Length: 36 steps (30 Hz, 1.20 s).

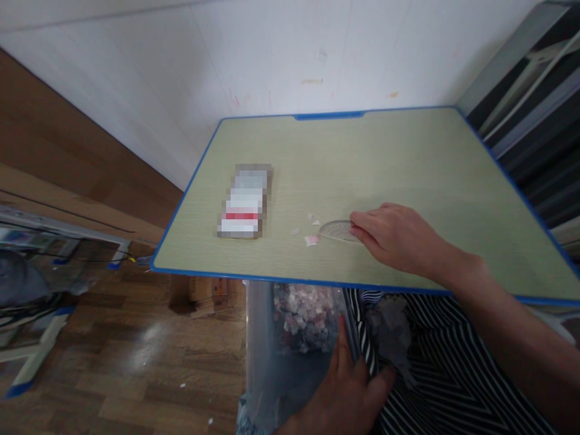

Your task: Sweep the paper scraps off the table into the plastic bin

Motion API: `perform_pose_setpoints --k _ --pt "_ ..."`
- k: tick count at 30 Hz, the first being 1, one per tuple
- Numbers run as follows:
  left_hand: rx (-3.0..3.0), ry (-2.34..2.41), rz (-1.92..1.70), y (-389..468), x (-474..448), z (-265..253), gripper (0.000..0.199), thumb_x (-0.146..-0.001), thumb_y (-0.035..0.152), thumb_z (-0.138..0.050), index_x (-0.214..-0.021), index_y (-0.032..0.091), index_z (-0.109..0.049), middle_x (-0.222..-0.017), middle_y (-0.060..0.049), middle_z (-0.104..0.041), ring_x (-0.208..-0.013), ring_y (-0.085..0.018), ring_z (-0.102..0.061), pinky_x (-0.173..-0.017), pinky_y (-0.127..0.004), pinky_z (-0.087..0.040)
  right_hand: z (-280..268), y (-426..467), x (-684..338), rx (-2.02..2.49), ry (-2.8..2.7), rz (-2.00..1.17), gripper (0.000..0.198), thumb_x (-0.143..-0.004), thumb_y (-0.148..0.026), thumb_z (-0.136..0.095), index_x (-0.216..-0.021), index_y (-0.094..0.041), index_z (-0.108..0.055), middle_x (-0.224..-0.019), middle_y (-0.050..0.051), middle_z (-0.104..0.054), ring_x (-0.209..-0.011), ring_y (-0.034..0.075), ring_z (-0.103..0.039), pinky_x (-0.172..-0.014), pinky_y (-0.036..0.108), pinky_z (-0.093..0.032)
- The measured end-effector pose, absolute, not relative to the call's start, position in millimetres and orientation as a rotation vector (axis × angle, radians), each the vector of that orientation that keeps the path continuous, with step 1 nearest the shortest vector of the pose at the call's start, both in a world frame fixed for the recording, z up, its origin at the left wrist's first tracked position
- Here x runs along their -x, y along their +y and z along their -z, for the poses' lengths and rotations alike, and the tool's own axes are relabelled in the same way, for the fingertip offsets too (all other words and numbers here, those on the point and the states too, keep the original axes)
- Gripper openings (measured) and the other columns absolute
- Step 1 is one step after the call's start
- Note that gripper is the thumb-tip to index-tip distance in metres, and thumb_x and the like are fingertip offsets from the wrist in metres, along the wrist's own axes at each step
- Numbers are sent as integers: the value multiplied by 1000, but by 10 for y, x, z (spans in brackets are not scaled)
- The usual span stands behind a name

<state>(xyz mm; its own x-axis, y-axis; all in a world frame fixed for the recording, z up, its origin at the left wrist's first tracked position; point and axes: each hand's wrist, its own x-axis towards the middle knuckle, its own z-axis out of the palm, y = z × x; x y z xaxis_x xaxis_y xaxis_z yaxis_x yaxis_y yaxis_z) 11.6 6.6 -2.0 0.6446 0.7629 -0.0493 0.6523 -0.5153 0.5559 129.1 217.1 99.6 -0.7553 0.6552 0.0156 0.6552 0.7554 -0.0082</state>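
Note:
My right hand [399,238] is closed on a clear half-round protractor [336,230], pinching its right end just above the tabletop. Its left tip meets small white and pink paper scraps [312,240] on the table [389,157]. Below the table's near edge, my left hand [338,386] grips the right rim of a clear plastic bin [260,356], one finger stretched along the rim. Inside the bin lies a heap of pale pink and white scraps [303,314]. Part of the bin is hidden beneath the tabletop.
A phone-shaped object [244,201], blurred out, lies on the table's left side. Blue edging borders the tabletop, which stands against a white wall [272,54]. Striped cloth [453,362] covers my lap. On the wooden floor [136,356] are a cardboard box [203,294] and stray scraps.

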Motion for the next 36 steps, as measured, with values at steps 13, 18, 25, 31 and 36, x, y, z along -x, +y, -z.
perform_pose_setpoints --k 13,18,25,31,36 --pt "-2341 1111 -291 68 -104 33 35 -98 18 -44 -132 15 -38 -127 -24 -51 -132 -51 5 -95 -68 -36 -1120 2125 -1450 1194 -2998 76 25 -92 -25 -38 -74 -19 -53 -61 4 -61 -56 19 -55 -57 31 -25" --pt "-2344 1109 -289 53 -108 46 43 -98 21 -45 -138 16 -31 -129 -24 -50 -133 -52 -2 -95 -68 -36 -1110 2078 -1386 1166 -2961 37 24 -93 -25 -38 -75 -19 -52 -64 4 -61 -63 20 -58 -62 32 -31" --pt "-2306 1063 -249 72 -101 26 41 -97 16 -47 -135 14 -34 -133 -26 -45 -131 -52 11 -95 -70 -33 -1106 2085 -1348 1124 -2999 -2 22 -91 -21 -40 -73 -19 -52 -63 4 -62 -60 20 -57 -61 32 -30" --pt "-2268 1055 -263 90 -113 -3 43 -96 16 -47 -136 13 -33 -142 -27 -34 -125 -51 23 -96 -74 -27 -1198 1981 -1414 975 -3078 -198 23 -90 -21 -43 -69 -20 -51 -63 2 -61 -60 18 -55 -61 31 -30" --pt "-2281 1052 -276 78 -111 31 44 -96 17 -49 -136 13 -33 -137 -28 -40 -126 -52 19 -94 -73 -30 -1143 2054 -1381 1081 -2956 -59 23 -93 -23 -40 -72 -19 -51 -63 3 -60 -62 19 -56 -64 32 -32"
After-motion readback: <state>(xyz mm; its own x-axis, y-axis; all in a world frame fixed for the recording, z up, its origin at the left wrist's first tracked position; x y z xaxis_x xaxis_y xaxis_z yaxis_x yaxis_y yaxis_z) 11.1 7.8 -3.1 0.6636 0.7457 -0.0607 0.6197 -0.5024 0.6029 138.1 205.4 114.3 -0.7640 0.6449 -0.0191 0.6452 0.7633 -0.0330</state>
